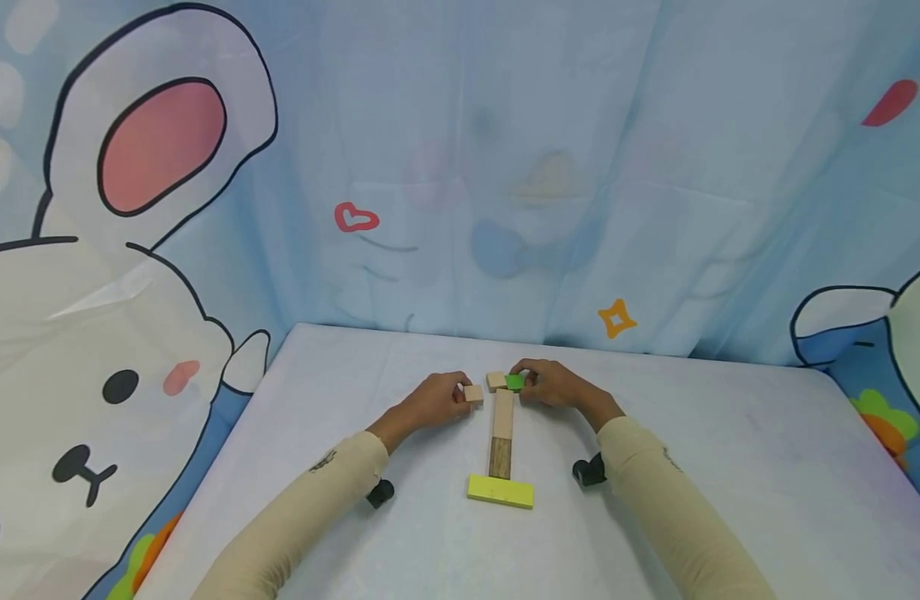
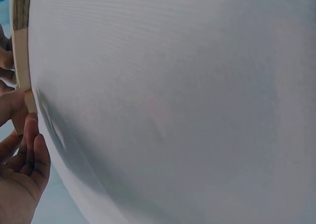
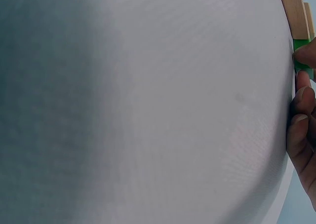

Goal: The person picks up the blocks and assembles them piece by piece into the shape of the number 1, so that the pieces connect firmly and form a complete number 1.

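My left hand [image 1: 439, 398] pinches a small pale wooden block [image 1: 473, 394] between thumb and fingers, just left of a line of blocks. My right hand [image 1: 552, 384] grips a green block [image 1: 515, 382], whose right part the fingers cover. Beside the green one lies another small pale wooden block [image 1: 496, 381], at the far end of the line. Toward me from them run a long pale wooden block [image 1: 503, 414], a darker brown block [image 1: 500, 457] and a yellow block [image 1: 501, 492] set crosswise. In the right wrist view, the thumb rests on the green block [image 3: 301, 61].
A white cloth covers the table [image 1: 340, 367]. Behind it hangs a light blue printed curtain [image 1: 460, 167]. Black wrist devices show at the left wrist [image 1: 381, 493] and the right wrist [image 1: 589, 471], under the sleeves.
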Motion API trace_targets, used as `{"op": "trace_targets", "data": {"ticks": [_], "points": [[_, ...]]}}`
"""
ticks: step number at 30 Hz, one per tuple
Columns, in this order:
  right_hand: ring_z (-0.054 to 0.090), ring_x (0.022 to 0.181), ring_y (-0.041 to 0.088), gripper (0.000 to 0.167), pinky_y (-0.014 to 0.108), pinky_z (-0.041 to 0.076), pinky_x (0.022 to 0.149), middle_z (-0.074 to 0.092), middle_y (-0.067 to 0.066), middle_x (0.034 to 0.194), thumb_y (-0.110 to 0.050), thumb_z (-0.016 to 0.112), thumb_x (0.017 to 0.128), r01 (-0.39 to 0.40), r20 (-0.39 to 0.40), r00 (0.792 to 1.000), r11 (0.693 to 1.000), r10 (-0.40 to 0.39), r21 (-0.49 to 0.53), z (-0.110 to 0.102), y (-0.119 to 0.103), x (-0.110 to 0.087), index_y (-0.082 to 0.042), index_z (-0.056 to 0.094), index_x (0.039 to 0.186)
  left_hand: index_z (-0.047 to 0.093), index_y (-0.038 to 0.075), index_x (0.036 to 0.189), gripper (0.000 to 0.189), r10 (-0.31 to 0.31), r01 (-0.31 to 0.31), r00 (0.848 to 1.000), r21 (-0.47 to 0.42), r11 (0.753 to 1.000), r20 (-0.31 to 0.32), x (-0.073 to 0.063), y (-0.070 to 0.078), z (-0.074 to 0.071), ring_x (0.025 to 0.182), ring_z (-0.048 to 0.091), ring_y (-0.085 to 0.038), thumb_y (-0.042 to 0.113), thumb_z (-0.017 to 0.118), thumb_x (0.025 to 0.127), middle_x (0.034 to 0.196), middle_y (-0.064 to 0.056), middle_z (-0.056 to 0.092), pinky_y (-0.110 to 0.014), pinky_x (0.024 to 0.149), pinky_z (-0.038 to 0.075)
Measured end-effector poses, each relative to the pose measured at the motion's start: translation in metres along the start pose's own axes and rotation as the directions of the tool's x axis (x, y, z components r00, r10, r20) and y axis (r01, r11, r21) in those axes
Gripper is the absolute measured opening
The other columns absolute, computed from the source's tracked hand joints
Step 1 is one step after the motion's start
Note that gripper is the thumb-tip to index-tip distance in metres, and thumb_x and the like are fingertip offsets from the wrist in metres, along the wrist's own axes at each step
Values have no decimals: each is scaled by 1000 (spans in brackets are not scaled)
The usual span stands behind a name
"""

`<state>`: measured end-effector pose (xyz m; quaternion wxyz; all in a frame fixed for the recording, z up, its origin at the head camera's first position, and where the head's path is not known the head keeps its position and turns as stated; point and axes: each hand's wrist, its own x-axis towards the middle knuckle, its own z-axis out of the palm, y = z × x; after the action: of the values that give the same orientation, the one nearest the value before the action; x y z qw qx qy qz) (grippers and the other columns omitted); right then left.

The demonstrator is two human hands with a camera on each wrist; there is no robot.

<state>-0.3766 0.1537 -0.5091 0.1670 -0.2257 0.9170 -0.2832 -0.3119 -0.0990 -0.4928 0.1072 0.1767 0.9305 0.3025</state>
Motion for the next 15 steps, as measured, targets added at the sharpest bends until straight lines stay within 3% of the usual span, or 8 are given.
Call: {"op": "trace_targets", "data": {"ticks": [15], "points": [[54, 84, 18, 36, 34, 45, 75, 60, 5, 93, -10, 67, 89, 2, -13, 1000, 1000, -2, -8, 1, 3, 3, -11, 63, 125, 64, 2, 123, 33, 6, -6, 1000, 6, 1000, -12, 6, 2, -1, 72, 56, -7, 17, 70, 95, 86, 0, 67, -22, 66, 46]]}}
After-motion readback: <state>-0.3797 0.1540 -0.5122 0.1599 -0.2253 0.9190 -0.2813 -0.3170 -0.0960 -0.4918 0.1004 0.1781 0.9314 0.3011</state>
